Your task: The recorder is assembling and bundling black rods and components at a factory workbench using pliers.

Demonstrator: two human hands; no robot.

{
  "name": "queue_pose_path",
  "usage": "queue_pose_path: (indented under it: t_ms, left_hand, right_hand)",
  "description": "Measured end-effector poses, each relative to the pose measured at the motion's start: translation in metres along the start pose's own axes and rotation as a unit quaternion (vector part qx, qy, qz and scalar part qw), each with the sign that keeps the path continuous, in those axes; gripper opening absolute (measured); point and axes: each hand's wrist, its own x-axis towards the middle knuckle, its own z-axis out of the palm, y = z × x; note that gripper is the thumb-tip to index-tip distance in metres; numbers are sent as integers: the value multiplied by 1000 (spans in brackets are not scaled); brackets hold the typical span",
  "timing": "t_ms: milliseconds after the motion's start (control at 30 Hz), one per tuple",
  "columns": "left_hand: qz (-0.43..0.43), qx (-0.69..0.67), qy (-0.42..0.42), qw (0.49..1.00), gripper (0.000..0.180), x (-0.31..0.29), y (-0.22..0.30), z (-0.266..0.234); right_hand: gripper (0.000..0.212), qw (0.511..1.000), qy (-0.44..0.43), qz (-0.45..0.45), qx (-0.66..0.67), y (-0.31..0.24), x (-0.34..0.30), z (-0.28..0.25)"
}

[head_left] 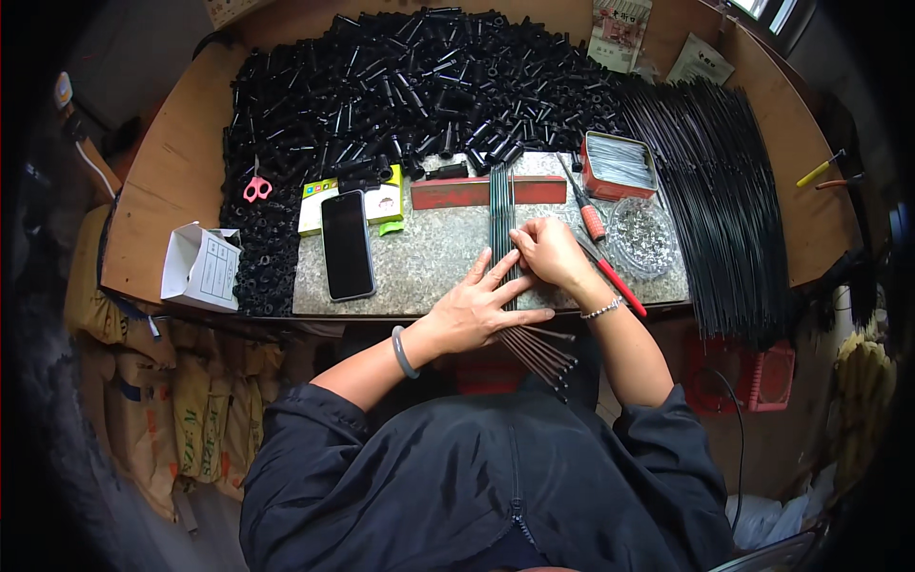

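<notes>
A row of thin dark rods (pixel 501 214) lies across a red bar (pixel 448 194) on the speckled board (pixel 419 248), their knobbed ends hanging past the front edge. My left hand (pixel 477 310) rests on top of these rods, fingers spread and stretched out. Just to the right, my right hand (pixel 548 250) is closed in a pinch at the right side of the row, close to the left fingertips. Whatever is between its fingers is too small to make out. An awl-like tool with a red handle (pixel 593 223) and red-handled pliers (pixel 624 289) lie beside the right hand.
Black tubular parts (pixel 410 86) are heaped at the back. More long black rods (pixel 710 191) lie at right, near a tin of thin pins (pixel 620 164) and a clear dish of small metal pieces (pixel 639 236). A phone (pixel 348 246), pink scissors (pixel 256 185) and white box (pixel 200 267) sit left.
</notes>
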Motion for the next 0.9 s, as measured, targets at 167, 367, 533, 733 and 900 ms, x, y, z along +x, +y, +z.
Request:
queue_pose_path:
  t_ms: [167, 367, 533, 733, 900]
  left_hand:
    - [-21, -59, 33, 997, 63, -1, 0, 5]
    - [-27, 7, 7, 1000, 53, -3, -2, 4]
    - [-22, -6, 19, 1000, 53, -1, -1, 6]
    - [-26, -51, 32, 998, 58, 0, 0, 7]
    - [-32, -57, 25, 998, 57, -2, -3, 4]
  right_hand:
    - [32, 996, -45, 26, 66, 2, 3, -4]
    - [28, 976, 187, -91, -61, -5, -2, -49]
    - [17, 915, 267, -83, -289, 30, 30, -123]
    - [13, 915, 179, -93, -350, 53, 53, -142]
    - [10, 917, 192, -128, -324, 57, 59, -141]
